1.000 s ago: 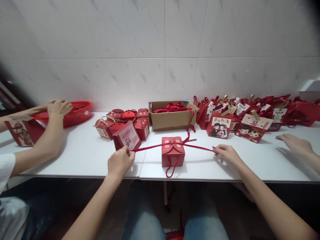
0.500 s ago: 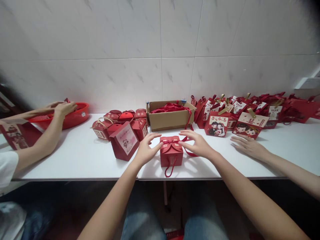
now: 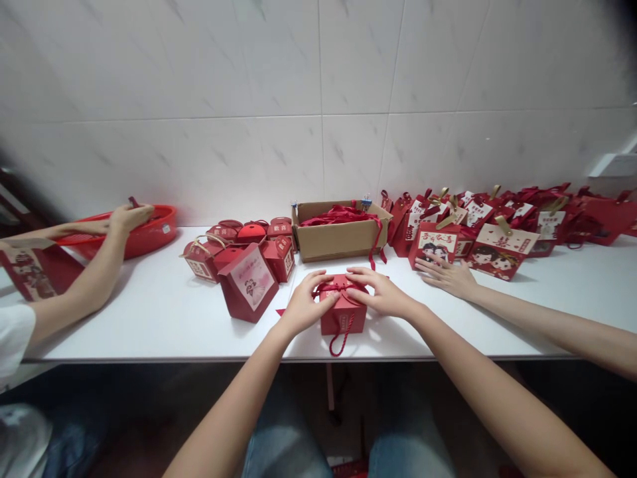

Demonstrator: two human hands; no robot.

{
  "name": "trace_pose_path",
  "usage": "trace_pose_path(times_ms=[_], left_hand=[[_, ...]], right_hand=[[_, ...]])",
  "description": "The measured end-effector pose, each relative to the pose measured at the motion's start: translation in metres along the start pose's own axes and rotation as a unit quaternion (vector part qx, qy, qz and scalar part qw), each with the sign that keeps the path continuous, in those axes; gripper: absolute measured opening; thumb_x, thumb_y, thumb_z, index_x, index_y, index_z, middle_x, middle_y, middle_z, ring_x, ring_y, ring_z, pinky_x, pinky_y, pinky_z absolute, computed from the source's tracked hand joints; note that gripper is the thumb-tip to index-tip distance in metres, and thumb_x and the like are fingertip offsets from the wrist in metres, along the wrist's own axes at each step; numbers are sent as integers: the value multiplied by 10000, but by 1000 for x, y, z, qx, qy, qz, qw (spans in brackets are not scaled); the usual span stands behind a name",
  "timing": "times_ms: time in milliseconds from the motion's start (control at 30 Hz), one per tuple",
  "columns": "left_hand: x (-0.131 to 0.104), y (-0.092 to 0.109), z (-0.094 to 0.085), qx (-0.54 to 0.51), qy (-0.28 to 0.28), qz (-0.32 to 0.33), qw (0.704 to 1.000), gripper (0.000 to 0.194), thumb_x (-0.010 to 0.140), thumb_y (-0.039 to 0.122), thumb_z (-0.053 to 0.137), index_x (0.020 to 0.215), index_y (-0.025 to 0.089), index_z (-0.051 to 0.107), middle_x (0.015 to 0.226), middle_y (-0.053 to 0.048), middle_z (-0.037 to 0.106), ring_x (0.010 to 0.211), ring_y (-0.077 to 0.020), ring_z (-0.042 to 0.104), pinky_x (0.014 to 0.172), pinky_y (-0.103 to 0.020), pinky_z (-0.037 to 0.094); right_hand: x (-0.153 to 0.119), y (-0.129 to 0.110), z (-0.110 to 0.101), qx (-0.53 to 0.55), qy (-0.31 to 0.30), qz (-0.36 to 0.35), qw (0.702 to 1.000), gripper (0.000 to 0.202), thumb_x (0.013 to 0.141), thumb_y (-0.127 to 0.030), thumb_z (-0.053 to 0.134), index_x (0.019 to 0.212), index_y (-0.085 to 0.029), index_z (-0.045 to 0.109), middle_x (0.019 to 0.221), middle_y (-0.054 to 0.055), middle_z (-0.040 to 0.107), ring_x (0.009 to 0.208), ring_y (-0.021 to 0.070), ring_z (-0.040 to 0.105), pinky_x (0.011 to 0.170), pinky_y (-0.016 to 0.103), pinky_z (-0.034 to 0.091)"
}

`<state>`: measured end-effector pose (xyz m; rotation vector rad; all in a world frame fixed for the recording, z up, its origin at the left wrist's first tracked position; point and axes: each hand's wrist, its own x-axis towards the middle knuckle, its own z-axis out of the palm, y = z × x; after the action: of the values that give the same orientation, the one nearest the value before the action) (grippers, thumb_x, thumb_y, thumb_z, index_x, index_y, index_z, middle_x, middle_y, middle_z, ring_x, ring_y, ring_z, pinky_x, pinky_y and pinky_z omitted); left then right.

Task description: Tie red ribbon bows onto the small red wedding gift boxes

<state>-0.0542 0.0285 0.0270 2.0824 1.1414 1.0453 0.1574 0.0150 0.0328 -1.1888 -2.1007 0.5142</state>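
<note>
A red gift box [image 3: 330,324] sits upright near the table's front edge, with a twisted red cord loop [image 3: 341,346] hanging down its front. Red ribbon [image 3: 338,287] crosses its top and gathers into a knot or loop. My left hand [image 3: 308,304] grips the ribbon at the left of the box top, thumb and fingers curled round it. From the right, my right hand [image 3: 385,295] pinches the ribbon too, close to the middle. A ribbon end [image 3: 281,312] pokes out beyond my left wrist. My fingers partly hide the knot.
Behind the box stands a cardboard box [image 3: 338,244] of red ribbon. Red gift boxes [image 3: 249,282] cluster left; several decorated bags [image 3: 502,252] stand right. A co-worker's hand [image 3: 450,275] touches a bag there. Another person's hands [image 3: 130,216] reach over a red basin [image 3: 166,232].
My hands have come closer together over the box, and the ribbon has been drawn across, with an end now on the left. The co-worker's hand at right moved left onto a bag.
</note>
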Motion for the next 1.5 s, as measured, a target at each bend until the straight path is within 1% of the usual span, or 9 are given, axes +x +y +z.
trace_pose_path(times_ms=[233, 367, 467, 567, 667, 800, 933, 1367, 1500], left_hand=[[-1, 5, 0, -29, 5, -18, 999, 341, 748, 370, 658, 1040, 209, 586, 1157, -99, 588, 1098, -247, 573, 868, -366, 507], [-1, 2, 1, -96, 25, -72, 992, 437, 748, 424, 651, 1086, 207, 479, 1210, -114, 528, 1097, -237, 564, 828, -343, 508], [1, -3, 2, -98, 52, -119, 987, 449, 766, 484, 600, 1066, 183, 452, 1189, -125, 513, 1008, -219, 582, 803, -339, 494], [3, -6, 1, -81, 52, -133, 986, 429, 751, 531, 594, 960, 172, 489, 1035, -94, 560, 905, -211, 583, 772, -336, 474], [4, -6, -1, -76, 38, -129, 988, 398, 705, 534, 641, 822, 185, 491, 886, -33, 568, 805, -185, 577, 712, -295, 452], [4, -2, -2, -74, 22, -122, 990, 381, 683, 511, 660, 726, 198, 447, 742, 20, 541, 688, -151, 549, 630, -251, 412], [6, 1, -2, -69, 5, -128, 989, 383, 671, 493, 661, 658, 203, 411, 635, 42, 502, 616, -134, 497, 558, -222, 355], [4, 5, -9, -108, -35, -186, 976, 459, 675, 532, 604, 534, 213, 305, 503, 61, 298, 452, -91, 280, 431, -224, 201], [3, 7, -8, -92, -16, -191, 977, 469, 672, 551, 595, 538, 217, 295, 507, 59, 287, 468, -98, 285, 443, -224, 205]], right_hand=[[0, 10, 6, 28, 19, -8, 999, 421, 839, -393, 582, 1214, -207, 627, 1322, 138, 540, 1225, 286, 511, 1041, 453, 392], [-2, 10, 9, 54, 47, 23, 997, 477, 814, -434, 604, 1237, -213, 590, 1344, 139, 507, 1211, 282, 514, 1008, 444, 418], [-2, 10, 10, 81, 80, 83, 990, 575, 778, -498, 623, 1264, -210, 519, 1318, 140, 507, 1072, 246, 589, 887, 392, 487], [-2, 14, 10, 89, 100, 141, 981, 511, 756, -576, 605, 1078, -183, 559, 1116, 109, 600, 860, 199, 619, 762, 347, 493], [-2, 20, 9, 115, 55, 151, 980, 447, 771, -626, 545, 807, -181, 550, 757, 25, 600, 653, 153, 551, 612, 286, 431], [-3, 23, 10, 164, -13, 153, 974, 515, 768, -672, 501, 586, -197, 417, 527, -46, 396, 491, 98, 354, 493, 244, 269], [-3, 20, 12, 179, -6, 167, 970, 545, 728, -674, 552, 563, -207, 325, 518, -67, 275, 484, 80, 237, 486, 240, 178], [-2, 24, 5, 234, 7, 193, 953, 498, 716, -601, 621, 559, -199, 372, 501, -77, 302, 468, 71, 244, 472, 235, 172], [-6, 22, -8, 229, -61, 183, 954, 504, 743, -602, 599, 545, -193, 381, 487, -76, 328, 458, 71, 271, 480, 241, 194]])
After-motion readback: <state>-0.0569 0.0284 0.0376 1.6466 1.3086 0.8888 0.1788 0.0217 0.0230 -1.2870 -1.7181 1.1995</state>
